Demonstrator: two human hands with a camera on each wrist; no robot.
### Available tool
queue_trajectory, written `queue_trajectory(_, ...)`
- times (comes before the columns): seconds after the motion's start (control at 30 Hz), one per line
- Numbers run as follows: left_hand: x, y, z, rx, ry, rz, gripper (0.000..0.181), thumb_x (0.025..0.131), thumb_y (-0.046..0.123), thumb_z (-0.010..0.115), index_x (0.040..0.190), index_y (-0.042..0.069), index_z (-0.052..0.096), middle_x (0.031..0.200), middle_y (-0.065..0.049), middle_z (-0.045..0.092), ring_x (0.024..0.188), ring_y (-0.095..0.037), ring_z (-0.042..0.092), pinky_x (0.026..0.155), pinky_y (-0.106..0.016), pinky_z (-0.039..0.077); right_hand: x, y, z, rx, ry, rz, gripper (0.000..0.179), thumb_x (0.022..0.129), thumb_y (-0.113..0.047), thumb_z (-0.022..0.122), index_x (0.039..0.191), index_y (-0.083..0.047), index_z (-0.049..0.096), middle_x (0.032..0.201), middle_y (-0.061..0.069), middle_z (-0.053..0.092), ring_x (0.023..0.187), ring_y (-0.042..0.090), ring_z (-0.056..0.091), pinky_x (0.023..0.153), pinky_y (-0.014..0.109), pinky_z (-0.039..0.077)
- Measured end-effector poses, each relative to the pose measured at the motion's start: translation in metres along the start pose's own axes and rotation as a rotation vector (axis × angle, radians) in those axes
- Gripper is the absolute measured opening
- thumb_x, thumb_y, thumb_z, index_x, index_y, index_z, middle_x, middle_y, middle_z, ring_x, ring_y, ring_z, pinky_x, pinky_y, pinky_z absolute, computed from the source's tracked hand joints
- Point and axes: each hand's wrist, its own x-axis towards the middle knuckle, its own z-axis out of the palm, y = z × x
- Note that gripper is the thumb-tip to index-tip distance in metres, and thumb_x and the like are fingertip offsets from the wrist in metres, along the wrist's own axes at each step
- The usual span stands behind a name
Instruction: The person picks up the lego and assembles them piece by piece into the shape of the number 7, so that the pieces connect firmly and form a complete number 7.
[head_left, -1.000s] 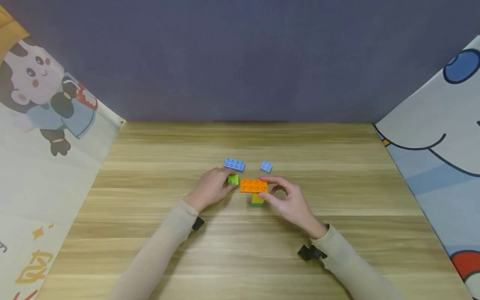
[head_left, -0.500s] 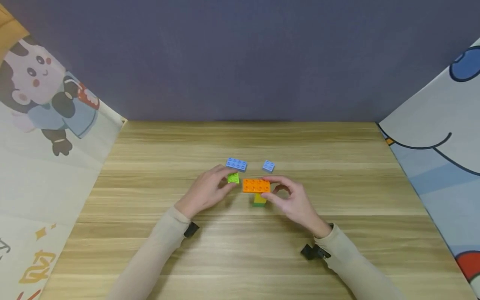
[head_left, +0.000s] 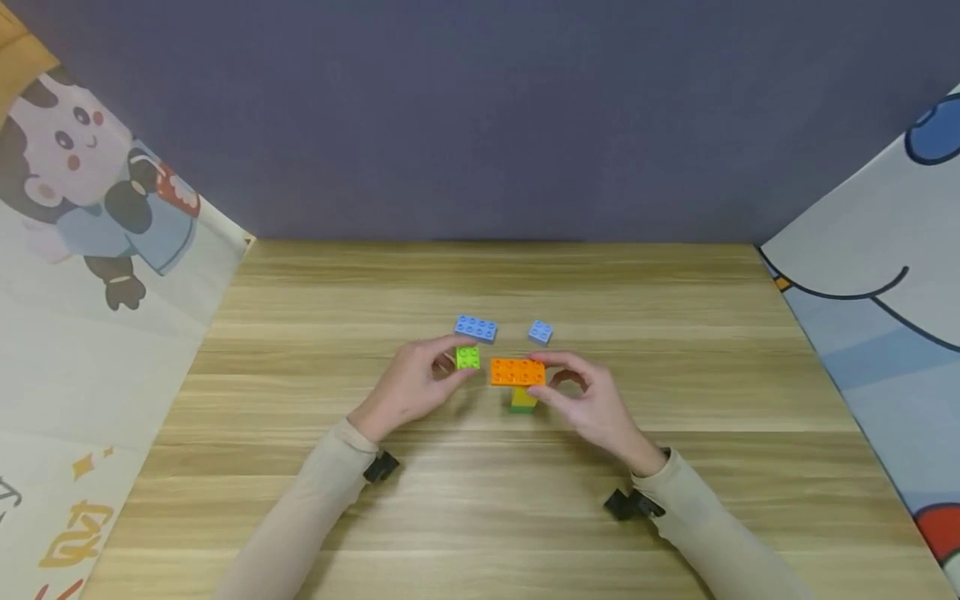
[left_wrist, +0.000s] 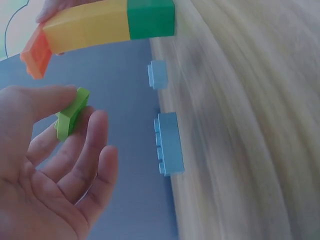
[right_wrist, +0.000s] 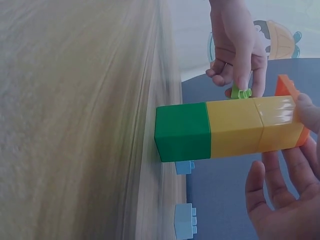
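Observation:
My left hand (head_left: 420,385) pinches a small lime-green brick (head_left: 467,358) between thumb and fingertips, raised above the table in the left wrist view. To its right stands an upright tower, with a green block (right_wrist: 182,132) at the bottom and yellow blocks (right_wrist: 234,127) above it. A flat orange brick (head_left: 517,372) caps the tower, studs up, and reaches out to the left past the yellow top. My right hand (head_left: 592,404) grips the right end of this orange brick with thumb and fingers. The lime-green brick is apart from the tower, just left of the orange end.
Behind the hands, a long blue brick (head_left: 476,328) and a small blue brick (head_left: 541,332) lie on the wooden table (head_left: 375,283). A dark panel (head_left: 495,125) rises at the table's back edge, and printed panels stand at both sides.
My left hand has lifted the lime-green brick off the table, and the brick has levelled after a slight tilt. The right hand keeps its hold on the orange brick; the view shifts slightly.

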Motion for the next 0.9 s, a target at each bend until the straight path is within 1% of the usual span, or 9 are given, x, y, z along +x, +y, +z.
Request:
queue_trajectory(0.07,0.0,0.001,0.0,-0.04,-0.007,-0.015,0.039,0.089,0.022,0.075,0.127,0.025,0.066,0.101,0.002,0.075,0.076,-0.004,0.066,0.07,-0.024,0.058,0.0,0.0,0.0,-0.001,0.0,0.0,0.039,0.083,-0.004,0.078,0.121,-0.01,0.068,0.121,0.008,0.071,0.1,0.009,0.063,0.079,0.028,0.057)
queue_trajectory(0.17,-0.001,0.003,0.0,-0.106,-0.021,-0.04,0.039,0.089,0.019,0.074,0.128,0.022,0.066,0.095,0.001,0.073,0.077,-0.006,0.067,0.073,-0.026,0.058,0.0,0.0,-0.001,-0.004,-0.001,-0.001,0.039,0.083,-0.005,0.078,0.121,-0.011,0.068,0.122,0.008,0.071,0.101,0.008,0.063,0.079,0.029,0.057)
queue_trajectory(0.33,-0.002,0.007,0.001,-0.242,-0.038,-0.063,0.038,0.09,0.018,0.073,0.127,0.021,0.066,0.091,0.003,0.07,0.077,-0.012,0.066,0.072,-0.028,0.059,0.0,0.001,-0.001,-0.006,0.0,-0.014,0.039,0.083,-0.003,0.078,0.12,-0.008,0.068,0.12,0.01,0.071,0.099,0.007,0.063,0.077,0.031,0.058)
queue_trajectory(0.43,-0.003,0.009,0.002,-0.309,-0.046,-0.08,0.037,0.092,0.021,0.072,0.128,0.021,0.065,0.089,0.001,0.068,0.077,-0.017,0.064,0.071,-0.031,0.058,0.0,0.002,-0.002,0.001,0.001,-0.022,0.039,0.082,-0.002,0.079,0.12,-0.008,0.068,0.12,0.011,0.071,0.099,0.007,0.063,0.077,0.03,0.058)
queue_trajectory(0.6,-0.003,0.01,0.003,-0.356,-0.057,-0.076,0.039,0.093,0.024,0.071,0.13,0.019,0.063,0.092,-0.001,0.067,0.078,-0.02,0.063,0.073,-0.032,0.057,0.001,0.003,-0.002,0.015,0.002,-0.031,0.04,0.082,-0.001,0.079,0.119,-0.007,0.068,0.12,0.011,0.071,0.101,0.006,0.063,0.077,0.027,0.057)
queue_trajectory(0.73,-0.004,0.012,0.003,-0.387,-0.061,-0.065,0.04,0.09,0.019,0.074,0.129,0.021,0.064,0.098,0.001,0.069,0.082,-0.02,0.065,0.074,-0.032,0.058,0.0,0.003,-0.002,0.019,0.003,-0.032,0.039,0.082,-0.001,0.079,0.119,-0.007,0.068,0.119,0.011,0.071,0.102,0.006,0.063,0.077,0.027,0.057)
queue_trajectory(0.9,-0.005,0.014,0.005,-0.42,-0.072,-0.079,0.042,0.087,0.012,0.076,0.126,0.022,0.064,0.104,0.001,0.071,0.085,-0.017,0.067,0.074,-0.03,0.059,0.001,0.004,-0.002,0.024,0.004,-0.035,0.039,0.082,0.0,0.078,0.119,-0.007,0.068,0.119,0.012,0.071,0.102,0.006,0.063,0.078,0.026,0.057)
